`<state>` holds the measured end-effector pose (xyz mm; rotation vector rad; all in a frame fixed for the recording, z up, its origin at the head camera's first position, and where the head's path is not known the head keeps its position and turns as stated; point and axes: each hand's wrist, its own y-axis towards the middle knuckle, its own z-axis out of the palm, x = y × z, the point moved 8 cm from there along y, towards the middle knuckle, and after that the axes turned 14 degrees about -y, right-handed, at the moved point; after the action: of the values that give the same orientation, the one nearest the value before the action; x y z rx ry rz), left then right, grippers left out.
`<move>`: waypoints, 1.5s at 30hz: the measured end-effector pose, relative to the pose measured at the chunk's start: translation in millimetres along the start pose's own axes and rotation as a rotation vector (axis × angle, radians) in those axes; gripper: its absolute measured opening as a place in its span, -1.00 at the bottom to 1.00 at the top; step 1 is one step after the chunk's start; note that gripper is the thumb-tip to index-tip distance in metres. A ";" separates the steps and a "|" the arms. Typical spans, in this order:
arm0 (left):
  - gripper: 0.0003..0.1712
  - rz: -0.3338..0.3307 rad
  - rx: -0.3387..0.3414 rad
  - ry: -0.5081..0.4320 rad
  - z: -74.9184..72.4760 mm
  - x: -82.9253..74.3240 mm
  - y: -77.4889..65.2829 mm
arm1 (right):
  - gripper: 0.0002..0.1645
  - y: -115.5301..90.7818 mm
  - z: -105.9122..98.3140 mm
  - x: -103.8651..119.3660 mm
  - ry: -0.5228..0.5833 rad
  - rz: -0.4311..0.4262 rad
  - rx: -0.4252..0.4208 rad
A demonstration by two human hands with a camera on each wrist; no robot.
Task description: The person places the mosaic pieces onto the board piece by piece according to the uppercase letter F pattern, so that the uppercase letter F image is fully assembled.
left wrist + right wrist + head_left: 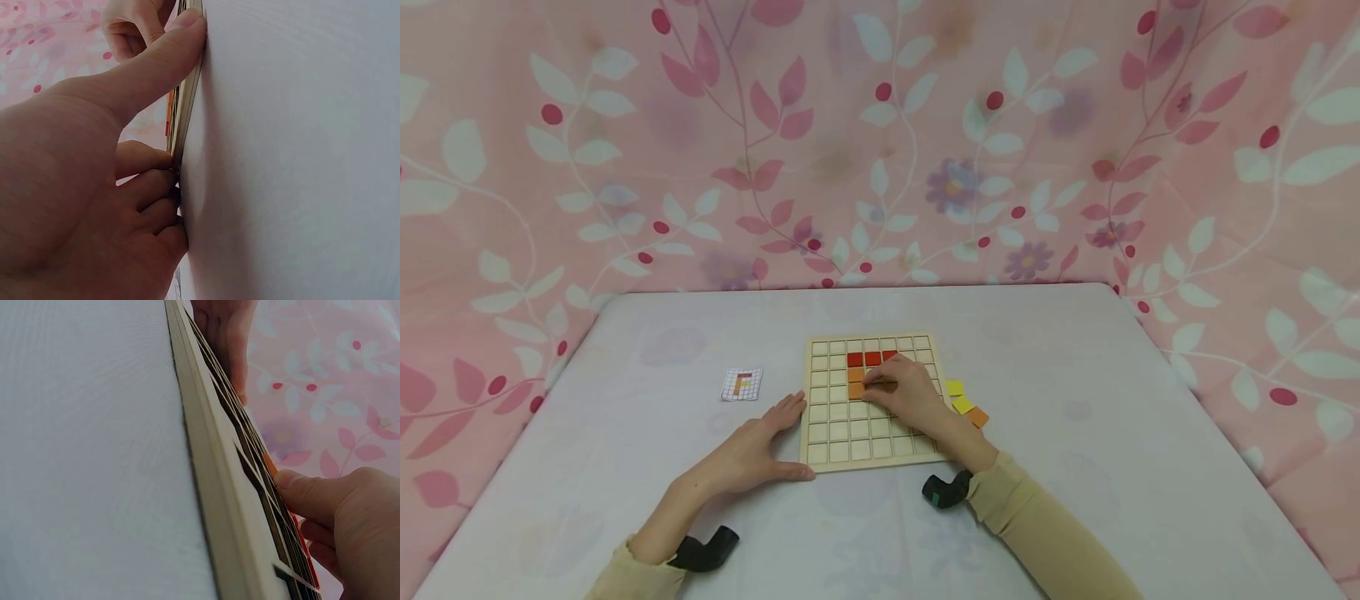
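Note:
In the head view, a square wooden grid board (pixel 838 430) lies on the table. Three red tiles (pixel 872 359) form a row in its upper part, with orange tiles (pixel 854 374) running down below the left one. My right hand (pixel 913 398) reaches over the board from the right, and its thumb and curled fingers pinch at the lower orange tile (pixel 855 391). The right wrist view has the thumb against orange (pixel 270 464) at the board's surface. My left hand (pixel 748 454) rests at the near-left corner, straight fingers along the left edge, thumb at the front edge.
A small pattern card (pixel 742 384) with a coloured figure on a grid lies left of the board. Two yellow tiles (pixel 962 405) and a loose orange tile (pixel 977 417) lie by the right edge. A flowered pink cloth (pixel 880 150) hangs behind the white table (pixel 1112 392).

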<state>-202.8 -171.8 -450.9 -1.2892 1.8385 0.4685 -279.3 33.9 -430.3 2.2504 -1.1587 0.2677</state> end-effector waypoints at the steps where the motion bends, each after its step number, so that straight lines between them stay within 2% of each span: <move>1: 0.27 0.001 0.000 0.000 -0.1 -0.3 0.0 | -0.77 0.0 -0.2 -0.1 -0.001 0.004 0.001; 18: 0.27 -0.013 0.002 -0.006 -1.0 -0.8 1.1 | -0.79 0.3 -0.5 -1.2 0.000 0.014 -0.007; 39: 0.27 0.001 -0.003 -0.008 1.2 -1.6 -1.4 | -0.80 -1.3 -1.2 -0.9 0.024 0.010 -0.004; 45: 0.28 0.000 -0.002 -0.006 4.1 -0.2 -1.6 | -0.79 -1.3 -14.7 -8.7 0.058 0.073 0.040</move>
<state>-199.7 -169.5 -452.9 -1.2879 1.8334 0.4736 -282.3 48.9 -422.7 2.2222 -1.2165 0.3862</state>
